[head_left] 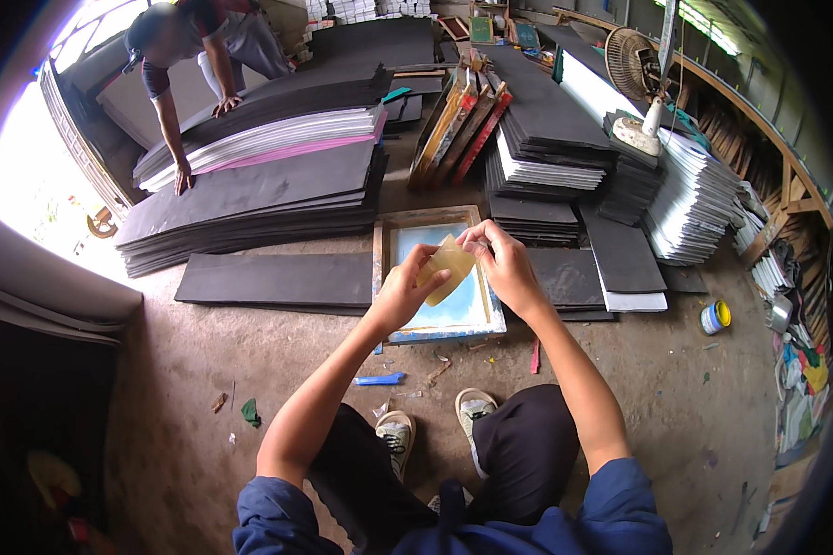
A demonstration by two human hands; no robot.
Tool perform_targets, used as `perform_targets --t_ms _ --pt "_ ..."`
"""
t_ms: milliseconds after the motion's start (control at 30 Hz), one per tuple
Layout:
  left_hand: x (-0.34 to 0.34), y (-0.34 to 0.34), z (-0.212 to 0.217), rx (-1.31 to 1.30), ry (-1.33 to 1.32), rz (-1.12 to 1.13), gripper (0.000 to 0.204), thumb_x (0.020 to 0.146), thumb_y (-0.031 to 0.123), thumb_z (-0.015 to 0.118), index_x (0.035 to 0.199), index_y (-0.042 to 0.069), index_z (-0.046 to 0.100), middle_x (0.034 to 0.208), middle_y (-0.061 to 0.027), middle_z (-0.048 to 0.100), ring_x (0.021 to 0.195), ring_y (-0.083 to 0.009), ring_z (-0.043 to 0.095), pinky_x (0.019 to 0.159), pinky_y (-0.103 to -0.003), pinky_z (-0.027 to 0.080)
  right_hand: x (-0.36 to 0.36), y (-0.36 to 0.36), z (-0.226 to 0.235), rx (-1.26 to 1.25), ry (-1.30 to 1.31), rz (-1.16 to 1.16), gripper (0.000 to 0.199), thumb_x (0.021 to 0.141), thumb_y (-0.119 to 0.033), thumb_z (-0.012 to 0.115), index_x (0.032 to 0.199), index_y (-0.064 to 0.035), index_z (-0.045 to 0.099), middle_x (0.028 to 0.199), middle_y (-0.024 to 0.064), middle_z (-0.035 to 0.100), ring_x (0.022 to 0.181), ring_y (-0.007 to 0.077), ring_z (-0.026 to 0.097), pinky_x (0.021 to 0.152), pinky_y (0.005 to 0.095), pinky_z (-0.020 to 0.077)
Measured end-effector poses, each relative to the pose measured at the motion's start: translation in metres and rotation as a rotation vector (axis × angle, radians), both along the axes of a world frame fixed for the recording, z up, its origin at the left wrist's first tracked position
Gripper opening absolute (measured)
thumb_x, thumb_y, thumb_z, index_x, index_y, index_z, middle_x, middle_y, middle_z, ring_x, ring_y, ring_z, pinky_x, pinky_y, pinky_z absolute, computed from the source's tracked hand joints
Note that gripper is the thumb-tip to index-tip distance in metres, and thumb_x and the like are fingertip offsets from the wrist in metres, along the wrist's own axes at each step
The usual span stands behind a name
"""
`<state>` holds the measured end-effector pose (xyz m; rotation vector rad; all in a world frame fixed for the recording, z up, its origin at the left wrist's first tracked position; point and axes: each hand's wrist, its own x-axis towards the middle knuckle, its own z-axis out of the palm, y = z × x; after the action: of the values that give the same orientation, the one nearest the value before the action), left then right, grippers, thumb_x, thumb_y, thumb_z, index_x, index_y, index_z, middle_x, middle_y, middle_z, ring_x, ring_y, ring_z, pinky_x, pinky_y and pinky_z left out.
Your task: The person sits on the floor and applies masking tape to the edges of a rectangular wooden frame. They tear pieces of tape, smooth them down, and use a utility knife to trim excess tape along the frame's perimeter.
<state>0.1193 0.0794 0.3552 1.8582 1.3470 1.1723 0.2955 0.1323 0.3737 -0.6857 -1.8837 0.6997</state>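
My left hand is wrapped round a roll of yellowish clear tape, held in front of me above a wooden-framed screen. At the roll's upper right edge, my right hand has its thumb and fingers pinched together, apparently on the tape's loose end. That end is too thin and clear to make out well. Beneath both hands lies the framed screen, its mesh light blue and white, flat on the floor in front of my shoes.
Stacks of black sheets fill the left; a co-worker leans over them, hands on top. More sheets stand at right, beside leaning wooden frames. A fan, a yellow-and-blue tin and a blue plastic piece are around.
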Motion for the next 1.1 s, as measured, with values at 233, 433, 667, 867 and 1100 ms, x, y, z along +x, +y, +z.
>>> perform_targets --t_ms 233,433,667,867,1100 --pt "0.002 0.003 0.009 -0.184 -0.194 -0.076 0.040 0.090 0.026 0.056 0.117 -0.001 0.044 0.105 -0.0104 0.058 0.098 -0.0124 0.052 0.087 -0.028 0.041 0.001 0.003 0.001 0.256 -0.095 -0.147 0.006 0.084 -0.003 0.055 0.087 -0.0011 0.050 0.089 0.0108 0.056 0.094 0.0277 0.054 0.078 0.0359 0.0423" --pt "0.003 -0.001 0.009 -0.152 -0.074 -0.073 0.040 0.089 0.027 0.057 0.115 -0.001 0.045 0.104 -0.0118 0.059 0.096 -0.0141 0.055 0.085 -0.029 0.042 0.002 0.016 -0.016 0.015 0.070 0.009 0.010 0.086 -0.008 0.054 0.091 -0.0010 0.048 0.091 0.0106 0.059 0.099 0.0254 0.055 0.088 0.0374 0.0416" --pt "-0.001 -0.008 0.012 -0.126 0.040 -0.019 0.040 0.087 0.026 0.059 0.114 0.000 0.046 0.102 -0.0151 0.061 0.093 -0.0198 0.059 0.082 -0.032 0.044 0.001 0.009 -0.011 -0.190 0.012 0.138 0.017 0.084 0.001 0.058 0.096 -0.0033 0.047 0.092 0.0059 0.058 0.089 0.0114 0.055 0.080 0.0260 0.0462" --pt "0.006 -0.010 0.013 -0.067 0.135 0.008 0.040 0.085 0.027 0.059 0.113 0.001 0.046 0.100 -0.0190 0.062 0.092 -0.0299 0.061 0.080 -0.036 0.045 0.002 0.005 -0.004 -0.088 -0.052 -0.069 0.020 0.078 0.003 0.063 0.090 -0.0036 0.048 0.075 0.0041 0.060 0.071 0.0111 0.059 0.068 0.0255 0.0488" --pt "0.007 -0.007 0.010 -0.012 0.343 0.179 0.040 0.084 0.028 0.059 0.112 0.003 0.045 0.103 -0.0237 0.061 0.092 -0.0388 0.059 0.077 -0.043 0.047 0.003 0.003 -0.003 -0.141 -0.035 -0.104 0.022 0.078 0.004 0.062 0.092 -0.0032 0.046 0.076 0.0065 0.062 0.073 0.0125 0.062 0.067 0.0254 0.0492"
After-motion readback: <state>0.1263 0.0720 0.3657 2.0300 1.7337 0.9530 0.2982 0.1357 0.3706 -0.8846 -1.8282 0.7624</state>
